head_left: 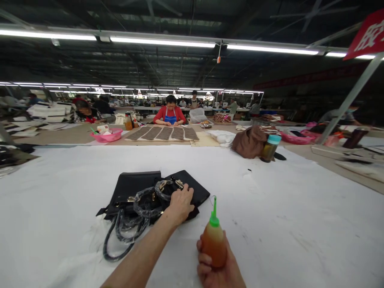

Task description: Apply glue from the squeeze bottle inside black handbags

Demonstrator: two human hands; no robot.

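A black leather handbag [132, 188] lies flat on the white table cover [285, 224], its plastic-wrapped handles [126, 228] trailing toward me. My left hand [180, 204] rests on the bag's right part, fingers curled over its edge by the gold hardware [179, 183]. My right hand [217, 268] holds a small squeeze bottle [214, 240] of amber liquid upright, its green nozzle pointing up, just right of the bag.
A brown bag [250, 142] and a jar with a teal lid [270, 147] stand at the far right of the table. A pink basin [107, 135] and brown panels [163, 133] lie on the table beyond, where a person in red [169, 114] works.
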